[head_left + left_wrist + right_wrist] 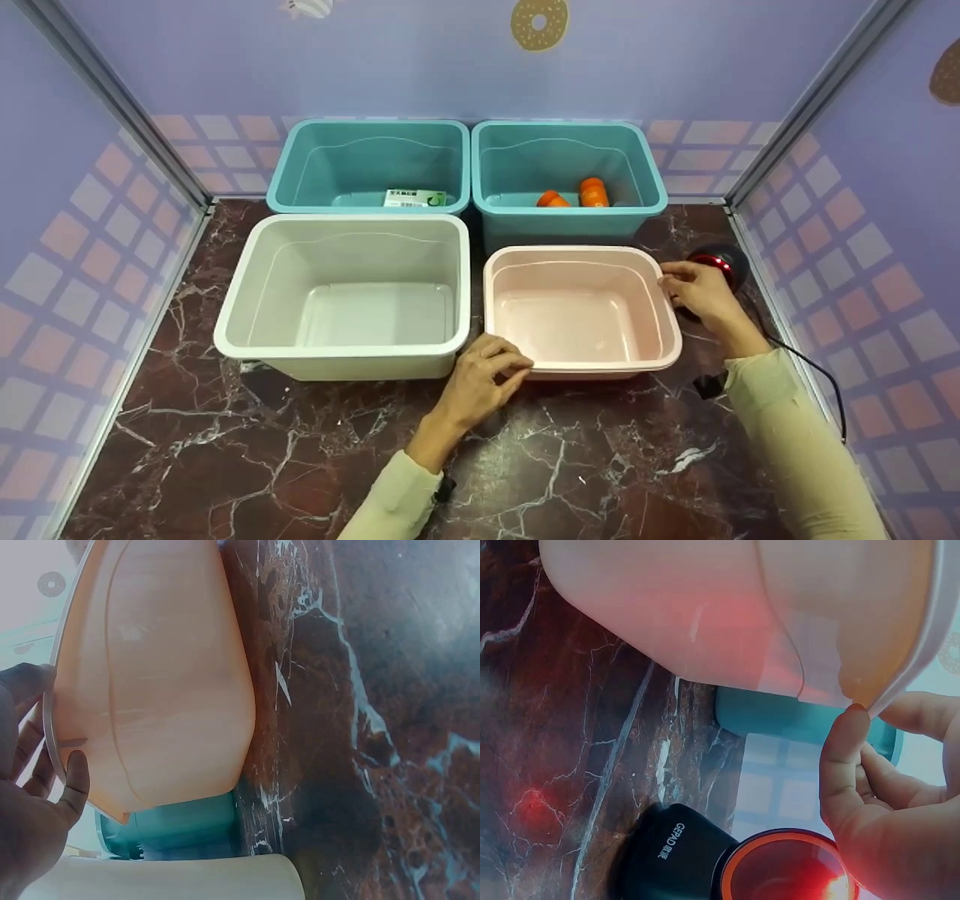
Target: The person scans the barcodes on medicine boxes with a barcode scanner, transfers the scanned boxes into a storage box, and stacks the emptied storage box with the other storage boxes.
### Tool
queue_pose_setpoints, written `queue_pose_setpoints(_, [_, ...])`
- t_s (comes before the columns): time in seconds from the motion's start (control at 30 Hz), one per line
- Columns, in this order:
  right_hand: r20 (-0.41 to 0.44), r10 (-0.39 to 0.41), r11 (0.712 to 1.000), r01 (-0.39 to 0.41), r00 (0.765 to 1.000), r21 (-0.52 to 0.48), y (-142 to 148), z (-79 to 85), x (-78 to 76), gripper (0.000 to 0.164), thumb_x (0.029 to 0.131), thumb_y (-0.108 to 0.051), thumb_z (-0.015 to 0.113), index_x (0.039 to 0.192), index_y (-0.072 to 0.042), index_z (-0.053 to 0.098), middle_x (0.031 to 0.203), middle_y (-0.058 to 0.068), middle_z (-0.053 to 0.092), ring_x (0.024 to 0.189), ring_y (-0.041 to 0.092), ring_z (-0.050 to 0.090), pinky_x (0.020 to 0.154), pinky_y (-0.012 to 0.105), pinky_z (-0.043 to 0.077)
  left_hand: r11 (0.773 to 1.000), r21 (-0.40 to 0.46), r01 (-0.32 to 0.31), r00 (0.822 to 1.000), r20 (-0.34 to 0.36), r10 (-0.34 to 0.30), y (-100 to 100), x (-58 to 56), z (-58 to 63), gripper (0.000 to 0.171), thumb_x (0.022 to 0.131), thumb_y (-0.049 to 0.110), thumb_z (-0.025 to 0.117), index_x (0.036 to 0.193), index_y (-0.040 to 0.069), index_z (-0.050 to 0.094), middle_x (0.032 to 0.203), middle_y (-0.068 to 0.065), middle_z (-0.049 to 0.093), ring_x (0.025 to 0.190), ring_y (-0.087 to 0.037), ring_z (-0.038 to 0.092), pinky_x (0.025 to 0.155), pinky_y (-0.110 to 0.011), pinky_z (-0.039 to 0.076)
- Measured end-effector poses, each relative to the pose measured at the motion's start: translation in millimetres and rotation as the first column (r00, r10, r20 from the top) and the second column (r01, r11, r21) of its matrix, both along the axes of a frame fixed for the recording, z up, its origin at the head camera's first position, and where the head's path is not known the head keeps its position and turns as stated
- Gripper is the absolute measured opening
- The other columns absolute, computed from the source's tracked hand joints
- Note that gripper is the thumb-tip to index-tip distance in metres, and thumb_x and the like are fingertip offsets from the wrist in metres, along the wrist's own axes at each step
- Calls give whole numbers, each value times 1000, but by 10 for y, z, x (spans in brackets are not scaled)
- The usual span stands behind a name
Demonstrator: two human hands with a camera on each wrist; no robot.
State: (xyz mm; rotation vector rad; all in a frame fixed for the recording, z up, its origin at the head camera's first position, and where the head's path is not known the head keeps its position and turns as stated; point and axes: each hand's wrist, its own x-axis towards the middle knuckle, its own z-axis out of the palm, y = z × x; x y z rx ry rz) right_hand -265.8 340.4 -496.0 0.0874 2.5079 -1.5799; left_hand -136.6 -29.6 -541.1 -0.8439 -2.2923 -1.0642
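Note:
A pink plastic bin (570, 330) stands at the front right of a group of bins. Its near left corner is pinched at the rim by my left hand (484, 379), thumb outside and fingers over the edge, as the left wrist view shows. On the opposite side my right hand (705, 296) pinches the rim near the far right corner. In the right wrist view the thumb (844, 750) lies under the rim of the bin (705, 615). Nothing lies inside the pink bin. Left of it sits a larger white bin (341, 352), also with nothing inside.
Behind stand two teal bins: the left one (375, 127) holds a small white-and-green box (415, 198), the right one (559, 131) orange bottles (592, 193). A black scanner (724, 259) glowing red, with a cable (814, 367), is beside my right hand. Walls enclose the marbled table (300, 465).

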Motion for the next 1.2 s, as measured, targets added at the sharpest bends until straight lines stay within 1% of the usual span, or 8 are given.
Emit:
queue_pose_setpoints(0.2, [4, -8, 997, 8, 1000, -73, 28, 66, 51, 44, 97, -5, 54, 136, 14, 49, 86, -13, 65, 73, -1, 61, 65, 17, 55, 1000, -4, 7, 1000, -17, -7, -11, 12, 74, 7, 84, 16, 79, 91, 15, 78, 90, 4, 69, 92, -15, 61, 86, -27, 52])
queue_pose_setpoints(0.4, [-27, -49, 986, 44, 998, -161, 23, 233, 118, 42, 96, -6, 57, 132, 14, 50, 81, -12, 68, 68, 1, 60, 60, 16, 53, 1000, -9, 20, 999, -45, -20, -19, 31, 211, 7, 85, 16, 79, 92, 14, 78, 92, 2, 68, 93, -15, 61, 85, -26, 52])
queue_pose_setpoints(0.53, [-40, -56, 962, 43, 998, -270, 29, 369, 164, 33, 97, -5, 58, 125, 11, 53, 80, -6, 68, 67, 4, 62, 59, 17, 54, 1000, -9, 28, 998, -61, -29, -39, 48, 323, 7, 86, 17, 78, 93, 14, 78, 94, 2, 68, 93, -15, 60, 86, -25, 52])
queue_pose_setpoints(0.73, [-18, -68, 895, 53, 998, -443, 26, 602, 237, 15, 96, -5, 63, 111, -4, 64, 78, -1, 66, 62, 6, 60, 54, 17, 52, 999, 21, 49, 994, -98, -47, -83, 64, 543, 7, 86, 16, 78, 93, 14, 78, 94, 1, 68, 94, -15, 60, 87, -24, 52])
queue_pose_setpoints(0.8, [-10, -65, 884, 53, 998, -465, 19, 687, 259, 14, 95, -7, 64, 109, -5, 65, 76, -2, 65, 57, 5, 56, 49, 17, 48, 998, 32, 59, 992, -115, -55, -100, 68, 620, 7, 86, 15, 78, 93, 14, 78, 94, 1, 68, 94, -15, 60, 88, -25, 51])
queue_pose_setpoints(0.97, [-29, -55, 884, 36, 998, -467, 3, 882, 309, 17, 95, -9, 66, 111, -6, 66, 71, -3, 62, 50, 4, 48, 42, 17, 42, 994, 67, 85, 985, -155, -73, -143, 79, 791, 8, 85, 14, 79, 92, 13, 78, 94, 0, 68, 94, -16, 60, 89, -24, 51])
queue_pose_setpoints(1.13, [-62, -79, 867, 39, 995, -496, -45, 1037, 332, 16, 93, -8, 68, 109, -6, 69, 73, -2, 63, 51, 4, 52, 41, 18, 43, 990, 96, 107, 979, -186, -88, -191, 80, 915, 8, 85, 13, 79, 93, 11, 78, 96, -2, 68, 95, -17, 60, 89, -24, 51])
queue_pose_setpoints(1.2, [-87, -82, 846, 23, 993, -533, -75, 1085, 336, 15, 93, -5, 68, 107, -3, 69, 75, 1, 64, 54, 6, 55, 43, 16, 44, 987, 109, 115, 976, -198, -92, -216, 77, 955, 9, 84, 12, 79, 93, 11, 78, 96, -2, 68, 95, -17, 61, 89, -24, 52])
